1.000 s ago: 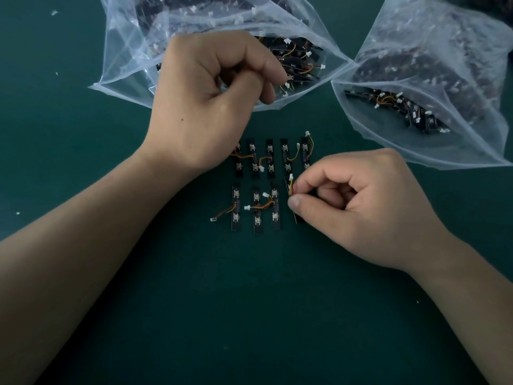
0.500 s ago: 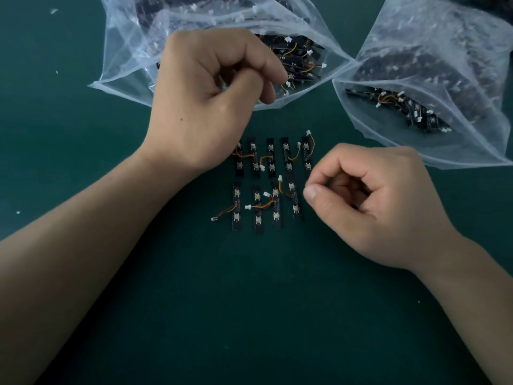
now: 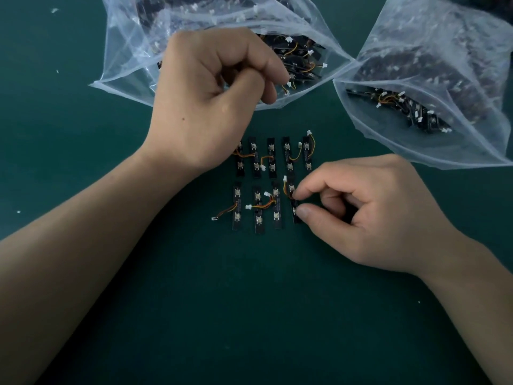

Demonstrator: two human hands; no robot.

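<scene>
Small black circuit strips with orange wires and white plugs lie in two rows on the green mat. The upper row holds several strips and so does the lower row. My right hand pinches the rightmost strip of the lower row between thumb and forefinger; the strip lies on the mat. My left hand hovers with curled fingers at the mouth of the left plastic bag, thumb against forefinger. Whether it holds anything is hidden.
A second clear plastic bag of the same strips lies at the upper right, its mouth facing the rows. Both bags hold many strips. Small white specks dot the mat on the left.
My right hand let go of the rightmost lower strip, pulled back slightly, then returned and pinched it again. My left hand stayed at the bag mouth.
</scene>
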